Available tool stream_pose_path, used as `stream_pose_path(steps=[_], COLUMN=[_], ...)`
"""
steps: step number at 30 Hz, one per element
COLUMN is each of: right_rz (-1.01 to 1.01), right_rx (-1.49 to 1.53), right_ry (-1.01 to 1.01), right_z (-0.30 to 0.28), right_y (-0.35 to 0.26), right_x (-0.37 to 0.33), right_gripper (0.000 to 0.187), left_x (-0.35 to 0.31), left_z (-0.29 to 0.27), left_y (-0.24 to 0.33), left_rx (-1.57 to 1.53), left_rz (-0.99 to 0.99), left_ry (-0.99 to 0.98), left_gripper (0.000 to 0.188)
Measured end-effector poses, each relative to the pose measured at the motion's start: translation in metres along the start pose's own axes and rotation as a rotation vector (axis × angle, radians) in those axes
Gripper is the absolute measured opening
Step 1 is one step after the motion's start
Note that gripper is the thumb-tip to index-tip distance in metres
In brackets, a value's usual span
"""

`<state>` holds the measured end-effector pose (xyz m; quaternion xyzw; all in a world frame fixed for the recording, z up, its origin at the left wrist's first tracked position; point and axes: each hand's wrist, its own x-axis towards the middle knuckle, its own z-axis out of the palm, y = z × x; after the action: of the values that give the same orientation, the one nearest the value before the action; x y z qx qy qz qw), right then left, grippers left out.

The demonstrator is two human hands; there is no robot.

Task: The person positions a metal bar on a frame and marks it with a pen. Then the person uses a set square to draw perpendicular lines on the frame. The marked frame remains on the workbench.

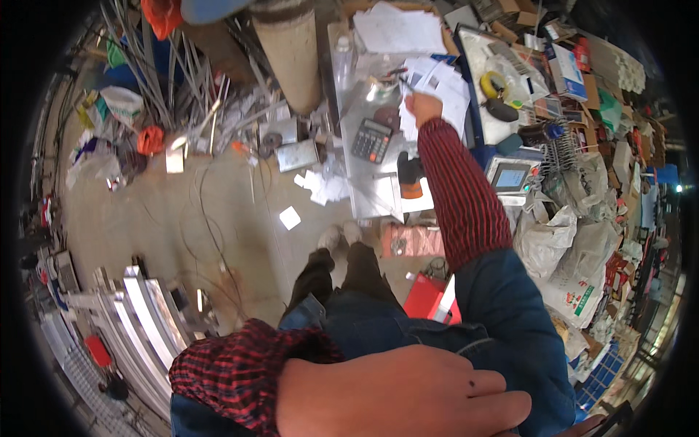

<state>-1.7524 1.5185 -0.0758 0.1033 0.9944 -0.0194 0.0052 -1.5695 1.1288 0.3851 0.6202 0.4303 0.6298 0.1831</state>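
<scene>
Far left of the left hand, metal profiles (149, 306) are stacked near the floor; farther off past them, an orange bag (151, 140) is seen. Cable (207, 211) is looped on the floor, forward and left of the left hand. Forward of that hand, left of the right hand, a table (351, 109) is set with a clear bottle (342, 58) and a calculator (371, 140), the latter just left of and nearer than the right hand.

Left hand (400, 390) is held across the body, close to the camera, fingers pointed right; underside hidden, so whether anything is gripped cannot be told. Black-and-orange item (411, 191) is placed on the near side of the right hand. Right hand (424, 111) is reached far forward, fingers closed on what looks like a thin dark pen-like item (405, 84). Hands well apart.

Printed papers (445, 87) are spread beside and beyond the right hand. Progress, judged: sheets laid out, pen-like item in hand at their edge; contact with paper and any fresh marks cannot be made out, so the share done or left is unclear.

Right of the right hand, a yellow ring (494, 84) and a screen unit (512, 177) are seen; plastic bags (546, 233) are heaped nearer.
</scene>
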Motion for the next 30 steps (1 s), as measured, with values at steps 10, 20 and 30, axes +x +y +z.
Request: stream_pose_path(steps=[10, 20, 30], right_rz=[0.489, 0.619, 0.633], right_rx=[0.638, 0.717, 0.649], right_ry=[-0.014, -0.116, 0.204], right_z=[0.08, 0.121, 0.091], right_y=[0.053, -0.016, 0.02], right_x=[-0.091, -0.274, -0.247], right_gripper=[0.043, 0.043, 0.042], left_x=[-0.016, -0.227, -0.34], left_z=[-0.032, 0.069, 0.108], left_y=[-0.067, -0.241, -0.197], left_rx=[-0.037, 0.273, 0.315], left_rz=[-0.428, -1.449, -1.771], left_ry=[-0.17, 0.389, -0.185], left_gripper=[0.06, 0.035, 0.063])
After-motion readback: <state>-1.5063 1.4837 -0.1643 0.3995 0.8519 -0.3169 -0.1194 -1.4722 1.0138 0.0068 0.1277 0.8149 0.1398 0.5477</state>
